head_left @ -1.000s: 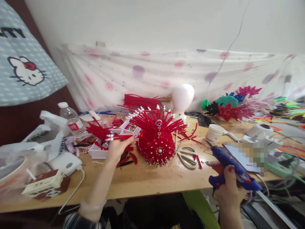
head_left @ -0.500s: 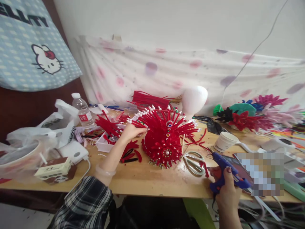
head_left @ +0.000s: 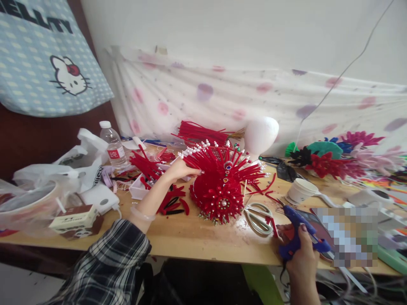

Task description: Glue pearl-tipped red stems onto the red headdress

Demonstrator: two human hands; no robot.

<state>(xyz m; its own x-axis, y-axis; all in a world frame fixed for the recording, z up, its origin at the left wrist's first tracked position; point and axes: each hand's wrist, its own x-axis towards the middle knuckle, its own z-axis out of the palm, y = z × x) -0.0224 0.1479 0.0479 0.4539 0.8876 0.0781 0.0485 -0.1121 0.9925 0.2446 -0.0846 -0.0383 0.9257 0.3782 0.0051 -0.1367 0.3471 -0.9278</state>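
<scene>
A red headdress stands on the table before me, with a fan of pearl-tipped red stems and a beaded flower at its front. My left hand reaches in from the left, finger and thumb closed on the headdress near the base of its left stems. What exactly sits between the fingertips is too small to make out. In my right hand is a blue hot glue gun, its nozzle pointing up and left, apart from the headdress. Between them lie scissors with pale handles.
A white foam head stands behind the headdress. Bundled red stems lie at the back. To the left are a white tray, a water bottle and a small carton. A paper cup stands right.
My left hand has shifted slightly right against the headdress, its fingers still closed. The glue gun stays almost where it was. The whole view has moved a little.
</scene>
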